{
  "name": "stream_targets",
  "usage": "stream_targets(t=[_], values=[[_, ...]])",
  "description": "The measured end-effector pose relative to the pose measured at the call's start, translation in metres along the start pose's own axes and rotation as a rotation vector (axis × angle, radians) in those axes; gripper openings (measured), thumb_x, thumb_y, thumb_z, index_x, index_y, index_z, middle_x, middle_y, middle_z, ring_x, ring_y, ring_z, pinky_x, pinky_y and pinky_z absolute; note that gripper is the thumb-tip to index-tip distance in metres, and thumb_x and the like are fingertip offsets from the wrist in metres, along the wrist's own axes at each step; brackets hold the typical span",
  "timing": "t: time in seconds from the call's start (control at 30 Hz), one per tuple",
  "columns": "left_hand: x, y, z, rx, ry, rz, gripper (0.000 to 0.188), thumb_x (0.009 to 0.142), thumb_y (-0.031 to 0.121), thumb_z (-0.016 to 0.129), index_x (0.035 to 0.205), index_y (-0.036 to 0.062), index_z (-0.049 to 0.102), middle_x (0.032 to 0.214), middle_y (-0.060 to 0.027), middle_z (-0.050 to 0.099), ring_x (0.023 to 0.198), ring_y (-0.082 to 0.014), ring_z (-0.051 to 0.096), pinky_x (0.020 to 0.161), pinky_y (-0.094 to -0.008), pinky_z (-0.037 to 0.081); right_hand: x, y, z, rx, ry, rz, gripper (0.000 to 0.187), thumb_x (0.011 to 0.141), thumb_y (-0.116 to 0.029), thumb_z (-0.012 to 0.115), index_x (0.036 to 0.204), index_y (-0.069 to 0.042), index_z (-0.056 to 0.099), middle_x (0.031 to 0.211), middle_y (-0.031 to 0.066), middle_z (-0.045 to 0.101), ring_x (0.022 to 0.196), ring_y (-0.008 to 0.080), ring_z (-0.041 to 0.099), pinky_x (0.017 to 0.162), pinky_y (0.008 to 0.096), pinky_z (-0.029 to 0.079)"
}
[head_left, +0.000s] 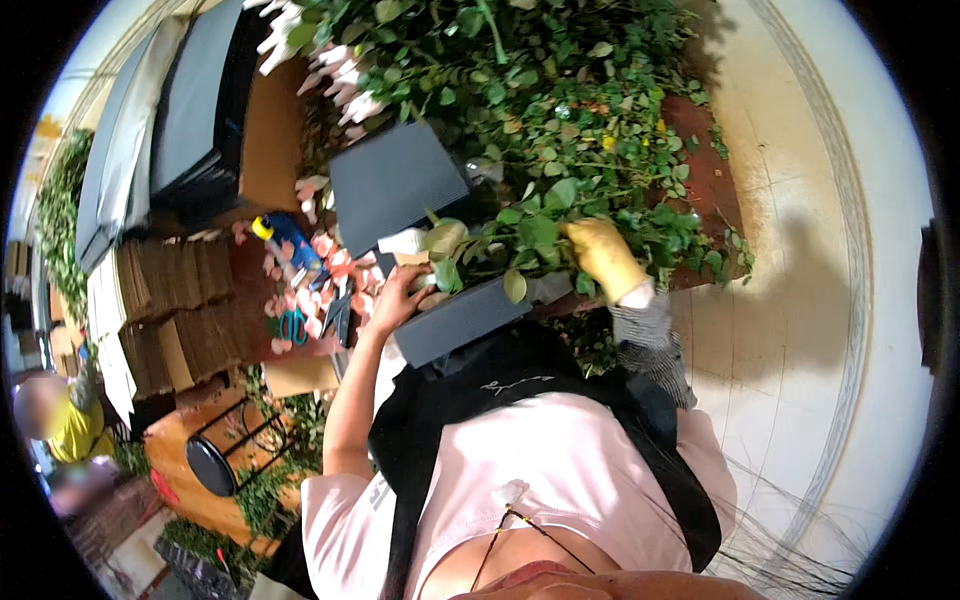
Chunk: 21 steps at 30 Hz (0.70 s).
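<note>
Work at a leaf-strewn table (pixel 690 135). The step in hand is judged to be the arranging of 1 bunch of leafy stems (pixel 538 236) against a dark grey board (pixel 465 325); the bunch is laid along the board's far side, between the 2 hands. The bare left hand (pixel 398 300) is placed at the board's left end, and the yellow-gloved right hand (pixel 605 258) is set among the stems; whether either is clamped cannot be told, fingertips being partly hidden. For the next move, steady alignment of stems and board appears to be called for. As for containers, whether the stems are enclosed by the board cannot be told; brown cardboard pieces (pixel 180 310) are stacked at left.
</note>
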<state>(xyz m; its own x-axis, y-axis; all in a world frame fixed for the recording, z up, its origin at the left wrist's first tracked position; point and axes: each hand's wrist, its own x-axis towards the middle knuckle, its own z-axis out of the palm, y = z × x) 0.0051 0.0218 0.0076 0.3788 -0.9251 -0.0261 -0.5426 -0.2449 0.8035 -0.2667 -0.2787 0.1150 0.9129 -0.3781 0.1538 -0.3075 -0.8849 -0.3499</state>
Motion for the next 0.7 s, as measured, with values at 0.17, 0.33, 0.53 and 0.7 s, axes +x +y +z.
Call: stream_targets(t=[0.17, 0.33, 0.53, 0.7], values=[[0.003, 0.002, -0.004, 0.254, -0.062, 0.09, 0.033, 0.081, 0.021, 0.078, 0.103, 0.0, 0.065, 0.111, -0.0157, 0.065, 0.107, -0.0343, 0.06, 0.089, -0.0423, 0.05, -0.01, 0.002, 0.111, -0.266, -0.206, 0.066, 0.014, 0.086, -0.003, 0.06, 0.095, -0.007, 0.071, 0.077, 0.0088, 0.065, 0.078, 0.025, 0.065, 0.075, 0.0385, 0.052], [0.013, 0.046, -0.025, 0.767, -0.013, 0.339, 0.031, 0.077, 0.029, 0.076, 0.092, 0.0031, 0.068, 0.131, -0.016, 0.056, 0.119, -0.0347, 0.051, 0.102, -0.0473, 0.041, 0.006, -0.004, 0.085, -0.315, -0.206, -0.086, 0.014, 0.085, -0.001, 0.059, 0.092, -0.006, 0.07, 0.076, 0.0097, 0.064, 0.079, 0.024, 0.064, 0.078, 0.0386, 0.051], [0.007, 0.015, -0.009, 0.301, -0.035, 0.252, 0.027, 0.075, 0.022, 0.083, 0.095, 0.0069, 0.076, 0.117, -0.0133, 0.065, 0.106, -0.0355, 0.062, 0.089, -0.0442, 0.053, -0.023, 0.017, 0.125, 0.289, 0.04, 0.182, 0.015, 0.087, -0.005, 0.061, 0.098, -0.008, 0.07, 0.087, 0.0105, 0.069, 0.089, 0.0282, 0.066, 0.098, 0.0415, 0.047], [-0.005, -0.003, -0.001, 0.199, 0.045, 0.207, 0.029, 0.076, 0.015, 0.082, 0.103, 0.0087, 0.075, 0.127, -0.0201, 0.055, 0.115, -0.0394, 0.055, 0.097, -0.0465, 0.047, -0.022, 0.016, 0.075, 0.143, -0.252, 0.109, 0.051, 0.074, -0.011, 0.078, 0.123, -0.011, 0.065, 0.112, 0.0117, 0.07, 0.108, 0.0327, 0.063, 0.1, 0.0441, 0.047]])
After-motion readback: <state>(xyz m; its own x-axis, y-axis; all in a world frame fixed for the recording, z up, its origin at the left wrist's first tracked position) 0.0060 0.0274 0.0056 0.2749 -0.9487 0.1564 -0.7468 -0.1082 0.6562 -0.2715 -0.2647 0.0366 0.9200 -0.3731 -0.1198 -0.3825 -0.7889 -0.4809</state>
